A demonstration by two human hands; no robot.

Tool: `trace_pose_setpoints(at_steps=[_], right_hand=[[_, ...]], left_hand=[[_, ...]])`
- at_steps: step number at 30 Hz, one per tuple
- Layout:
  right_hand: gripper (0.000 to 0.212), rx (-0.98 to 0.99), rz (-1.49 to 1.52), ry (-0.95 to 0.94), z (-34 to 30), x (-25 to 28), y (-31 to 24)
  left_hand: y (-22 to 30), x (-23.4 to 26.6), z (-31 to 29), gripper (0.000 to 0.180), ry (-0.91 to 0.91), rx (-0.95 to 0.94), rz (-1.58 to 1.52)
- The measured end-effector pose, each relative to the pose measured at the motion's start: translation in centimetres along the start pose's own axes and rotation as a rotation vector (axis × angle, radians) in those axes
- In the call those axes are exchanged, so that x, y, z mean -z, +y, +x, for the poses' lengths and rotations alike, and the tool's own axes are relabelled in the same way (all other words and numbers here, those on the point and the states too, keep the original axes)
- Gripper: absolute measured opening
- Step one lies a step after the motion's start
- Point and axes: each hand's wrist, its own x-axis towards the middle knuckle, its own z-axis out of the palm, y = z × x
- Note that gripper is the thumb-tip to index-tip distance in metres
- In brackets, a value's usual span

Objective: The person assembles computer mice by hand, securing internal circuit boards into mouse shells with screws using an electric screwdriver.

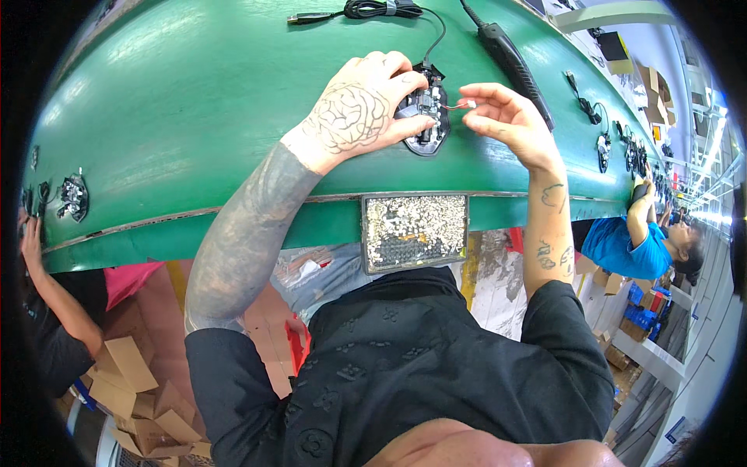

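Observation:
An opened computer mouse point(427, 140), its dark casing showing a circuit board and inner parts, lies on the green bench. My left hand point(354, 113) is closed on it from the left, thumb across the near part and fingers over the far part. A thin red-and-white lead runs from the mouse's right side to a small white connector point(470, 104). At that connector are the curled fingertips and thumb of my right hand point(510, 121). The mouse's black cable point(381, 8) is bundled at the far side and ends in a USB plug point(302, 19).
A black electric screwdriver point(510, 58) lies beyond my right hand. A tray point(364, 237) of small white parts sits at the bench's near edge. More mouse assemblies lie left point(74, 197) and right point(604, 152). Co-workers are on both sides; cardboard boxes point(124, 373) stand lower left.

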Motion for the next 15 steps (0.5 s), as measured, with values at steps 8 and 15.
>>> trace_pose_setpoints(at_steps=[8, 15], right_hand=[[0.019, 0.0, 0.34, 0.085, 0.8, -1.6, 2.5], [0.028, -0.163, 0.304, 0.01, 2.1, -0.9, 1.8]], left_hand=[[0.2, -0.3, 0.6, 0.041, -0.03, -0.029, -0.024], [0.9, -0.1, 0.7, 0.041, -0.028, -0.07, 0.064]])
